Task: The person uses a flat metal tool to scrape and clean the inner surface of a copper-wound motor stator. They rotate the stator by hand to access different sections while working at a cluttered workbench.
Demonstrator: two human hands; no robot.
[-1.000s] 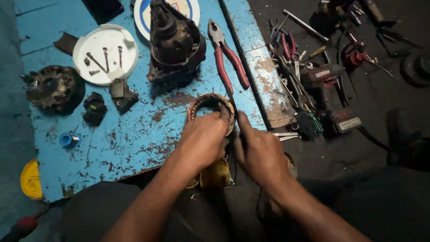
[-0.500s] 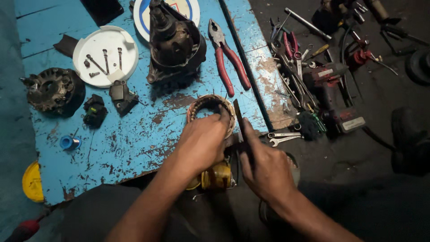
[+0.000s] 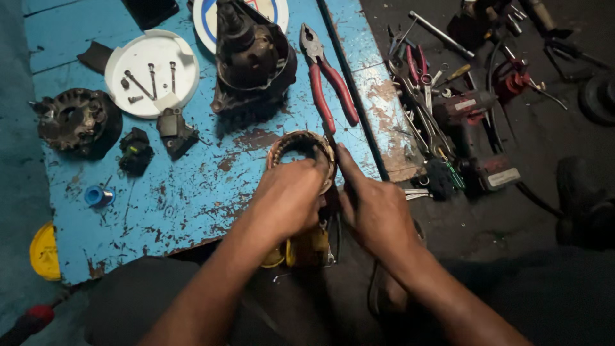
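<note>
A round stator ring (image 3: 300, 142) with copper windings lies on the chipped blue board (image 3: 192, 192) near its front edge. My left hand (image 3: 288, 195) grips the ring's near rim from above. Pressed against the ring's right side, my right hand (image 3: 375, 208) holds a thin dark tool (image 3: 333, 198), with the index finger stretched along it. A yellow object (image 3: 301, 251) sits just below both hands, partly hidden by them.
On the board are red-handled pliers (image 3: 330, 83), a dark alternator housing (image 3: 253, 57), a white plate (image 3: 186, 80) with screws, a round end cover (image 3: 77, 122) and small black parts (image 3: 134, 152). To the right, loose tools (image 3: 429, 109) and a power tool (image 3: 490, 174) lie on the dark floor.
My right hand has moved up and left with the thin tool, closer against the ring's right side. My left hand stays on the ring.
</note>
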